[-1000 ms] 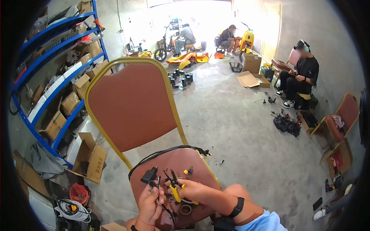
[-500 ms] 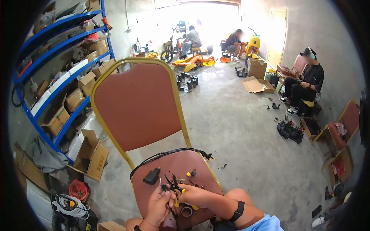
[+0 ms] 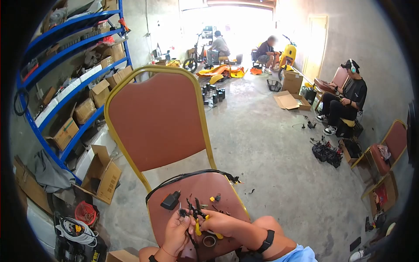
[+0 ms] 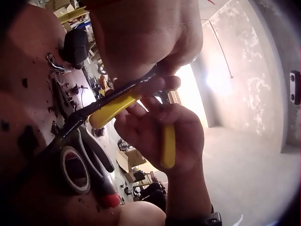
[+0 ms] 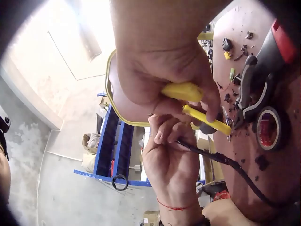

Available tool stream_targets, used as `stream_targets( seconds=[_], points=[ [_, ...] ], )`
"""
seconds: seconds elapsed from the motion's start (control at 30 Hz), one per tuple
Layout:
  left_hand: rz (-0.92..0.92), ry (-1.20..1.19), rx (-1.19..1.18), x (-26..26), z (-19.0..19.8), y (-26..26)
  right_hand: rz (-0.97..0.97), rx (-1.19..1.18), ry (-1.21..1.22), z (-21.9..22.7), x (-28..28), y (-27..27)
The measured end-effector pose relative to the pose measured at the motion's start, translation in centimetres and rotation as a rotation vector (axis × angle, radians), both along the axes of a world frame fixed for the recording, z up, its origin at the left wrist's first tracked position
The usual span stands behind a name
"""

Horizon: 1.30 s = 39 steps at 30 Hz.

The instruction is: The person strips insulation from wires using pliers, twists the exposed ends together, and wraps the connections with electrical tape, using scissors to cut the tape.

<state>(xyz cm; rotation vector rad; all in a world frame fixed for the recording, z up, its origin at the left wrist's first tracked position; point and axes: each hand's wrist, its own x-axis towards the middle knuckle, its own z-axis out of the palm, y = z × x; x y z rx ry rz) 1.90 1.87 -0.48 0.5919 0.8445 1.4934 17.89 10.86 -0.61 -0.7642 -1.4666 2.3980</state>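
Observation:
My left hand pinches a black cable over the chair seat, and the cable's tail trails down toward the seat in the right wrist view. In my right hand are yellow-handled pliers, their dark jaws pointing up beside the left fingertips. The right fingers wrap the yellow handles. Whether the jaws bite the cable cannot be told. Below the hands, a tape roll lies on the seat. Close to it are second pliers with grey and red handles.
On the reddish-brown chair seat lie a black adapter, a yellow connector, dark scraps and a cable bundle along the back. Blue shelves stand left. A seated person is at right; others sit farther back.
The pliers' jaws and the left fingertips have come closer together. The head view has shifted, so the room sits slightly lower and farther right. Both hands keep their holds.

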Motion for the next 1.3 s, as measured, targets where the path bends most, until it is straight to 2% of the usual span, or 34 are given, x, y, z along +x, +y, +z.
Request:
stream_targets(
  seconds=[0.23,0.33,0.43,0.93,1.03,1.13,1.23,1.3],
  points=[
    [0.015,0.001,0.011,-0.3,-0.4,0.0,0.002,0.003,-0.053,0.5,0.2,0.1],
    [0.004,-0.016,0.006,-0.7,-0.6,0.1,0.024,0.044,-0.157,1.7,0.5,0.3],
    [0.013,-0.004,-0.022,-0.6,-0.3,0.0,-0.005,-0.027,-0.116,2.4,0.4,0.1],
    [-0.01,-0.013,0.007,-0.8,-0.6,0.1,0.057,0.018,-0.1,2.2,0.5,0.6],
    [-0.015,0.008,-0.004,-1.1,-0.5,0.1,0.0,-0.046,0.007,2.2,0.8,0.9],
    [0.007,-0.007,-0.018,-1.3,-0.3,0.0,-0.22,0.097,-0.009,2.3,1.2,1.8],
    [0.019,0.003,-0.026,-1.3,0.1,0.0,-0.32,-0.075,0.208,1.9,2.0,3.0],
    [0.026,0.018,-0.02,-1.2,0.1,0.1,-0.403,-0.124,0.184,1.1,1.9,3.1]
  ],
)
